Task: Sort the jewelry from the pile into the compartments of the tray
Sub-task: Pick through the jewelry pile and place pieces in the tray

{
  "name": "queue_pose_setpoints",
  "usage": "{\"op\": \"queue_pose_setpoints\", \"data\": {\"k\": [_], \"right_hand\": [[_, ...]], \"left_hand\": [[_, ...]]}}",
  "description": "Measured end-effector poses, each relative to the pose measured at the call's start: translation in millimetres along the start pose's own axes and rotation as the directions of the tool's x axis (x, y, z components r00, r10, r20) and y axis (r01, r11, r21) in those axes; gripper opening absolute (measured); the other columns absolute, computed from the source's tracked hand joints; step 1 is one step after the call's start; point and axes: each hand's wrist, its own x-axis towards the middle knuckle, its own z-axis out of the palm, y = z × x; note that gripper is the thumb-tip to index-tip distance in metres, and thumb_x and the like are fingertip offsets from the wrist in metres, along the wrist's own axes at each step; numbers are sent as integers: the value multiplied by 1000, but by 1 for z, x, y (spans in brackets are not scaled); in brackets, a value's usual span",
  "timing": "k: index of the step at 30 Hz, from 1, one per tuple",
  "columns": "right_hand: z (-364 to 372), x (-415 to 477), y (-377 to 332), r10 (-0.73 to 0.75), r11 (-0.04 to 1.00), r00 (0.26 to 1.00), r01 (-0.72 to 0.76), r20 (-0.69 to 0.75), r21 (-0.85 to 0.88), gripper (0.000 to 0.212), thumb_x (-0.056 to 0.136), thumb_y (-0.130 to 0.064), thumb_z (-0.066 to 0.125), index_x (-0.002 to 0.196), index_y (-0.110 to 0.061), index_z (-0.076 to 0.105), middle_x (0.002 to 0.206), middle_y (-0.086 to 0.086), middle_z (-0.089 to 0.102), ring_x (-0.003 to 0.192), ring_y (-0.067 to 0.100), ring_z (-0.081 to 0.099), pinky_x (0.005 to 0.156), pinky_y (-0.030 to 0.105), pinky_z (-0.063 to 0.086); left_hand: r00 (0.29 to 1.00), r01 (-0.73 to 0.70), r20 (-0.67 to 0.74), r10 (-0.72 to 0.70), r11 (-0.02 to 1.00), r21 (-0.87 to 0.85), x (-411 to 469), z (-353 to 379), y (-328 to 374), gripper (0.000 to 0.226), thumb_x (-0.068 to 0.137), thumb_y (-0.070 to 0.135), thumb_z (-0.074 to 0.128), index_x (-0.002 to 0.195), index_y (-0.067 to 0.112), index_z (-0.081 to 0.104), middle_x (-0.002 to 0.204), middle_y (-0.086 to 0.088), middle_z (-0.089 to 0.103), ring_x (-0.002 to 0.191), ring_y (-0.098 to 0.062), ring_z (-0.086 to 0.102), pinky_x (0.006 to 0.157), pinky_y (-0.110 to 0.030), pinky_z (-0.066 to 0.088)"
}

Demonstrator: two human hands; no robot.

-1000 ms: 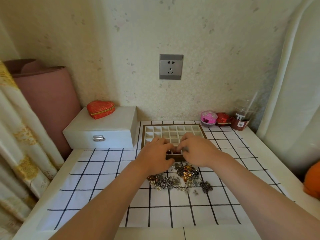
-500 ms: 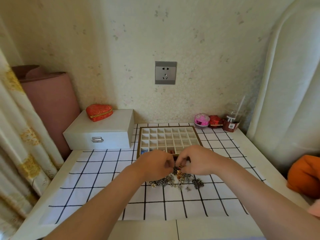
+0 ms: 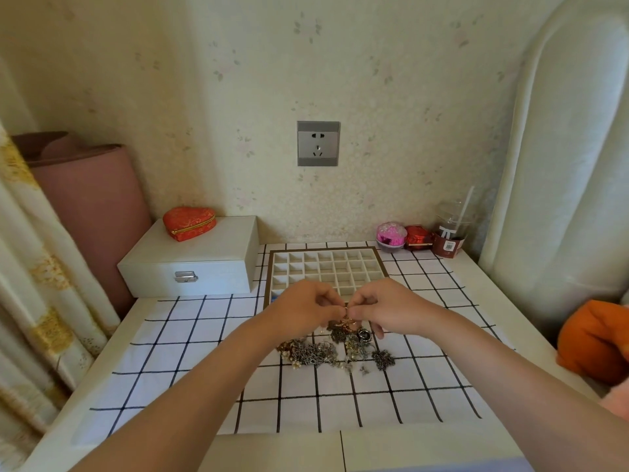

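Head view: the left hand (image 3: 306, 310) and right hand (image 3: 384, 310) meet fingertip to fingertip over the far edge of the pile (image 3: 335, 349). This is just near of the tray (image 3: 323, 249). Each grip is closed to a tight pinch with the fingers curled, and both hold one small gold-toned piece (image 3: 346, 315). I cannot tell whether it hangs free of the pile below.

The likely trouble is tangling. If the piece is hooked to a chain, lifting it could drag other pieces across the checked cloth (image 3: 190, 338). A slack pinch could also drop it back into the heap or into the wrong compartment, since the cells are small and close together.

Counted: two hands, one held piece, one pile, one tray. Its cells are partly hidden, so they cannot be counted in full. On the desk (image 3: 272, 451) there is also one white box (image 3: 190, 267) with one red heart case (image 3: 189, 223) on it. At far right stand one cup (image 3: 451, 233) and two small pots (image 3: 391, 235).
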Motion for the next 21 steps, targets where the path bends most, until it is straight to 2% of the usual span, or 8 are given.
{"op": "queue_pose_setpoints", "data": {"k": [2,5,8,12,14,17,19,21], "right_hand": [[-2,0,-3,15,995,999,-11,-41,100,11,97,-19,65,94,-11,71,84,2,78,48,17,56,44,15,39],[-3,4,-8,28,973,988,7,-149,230,11,98,-25,64,104,-17,69,86,1,78,51,18,60,40,22,35],[-7,9,-11,-12,961,967,82,-255,265,11,93,-25,70,104,-23,69,90,-3,77,55,18,64,42,26,38],[-8,16,-12,-61,978,945,121,-321,170,6,90,-17,74,95,-19,73,64,-15,68,49,12,60,43,19,41],[-9,18,-10,-107,981,929,158,-355,117,10,88,-14,76,95,-20,73,72,-14,70,46,10,59,49,17,45],[-12,21,-7,-216,976,923,197,-318,-91,11,85,-16,78,92,-25,77,84,-10,72,47,-3,57,54,11,42],[-14,24,-5,-241,960,936,190,-258,-207,7,88,-19,76,92,-24,79,83,-13,71,54,-8,58,56,9,40],[-17,29,-2,-246,930,945,167,-216,-326,10,91,-21,72,97,-24,79,83,-17,68,63,-7,58,58,8,38]], "left_hand": [[998,24,-57,-29,996,-81,2,0,3,7,88,21,72,94,16,73,82,0,75,68,-9,66,66,-21,55],[975,96,-178,-135,973,-212,6,-2,7,9,89,23,71,95,17,71,80,4,72,61,-4,63,49,-12,45],[942,155,-224,-251,915,-373,13,-7,12,8,92,24,68,97,19,68,86,3,71,61,-6,63,57,-19,49],[928,162,-246,-280,897,-410,21,-5,14,7,89,25,72,93,21,69,95,-1,72,58,-8,64,52,-18,45],[922,162,-268,-281,905,-393,24,-1,13,7,87,25,74,90,21,69,95,-2,72,56,-9,63,43,-15,40],[910,184,-292,-294,918,-352,29,1,11,8,87,26,74,92,21,70,85,2,72,54,-6,61,39,-11,37],[924,177,-259,-282,914,-364,31,3,11,9,89,25,72,96,20,71,87,2,72,58,-5,61,42,-10,40],[943,159,-230,-241,932,-325,33,5,8,10,90,25,70,99,20,72,89,2,72,68,-8,63,56,-15,50]]}}
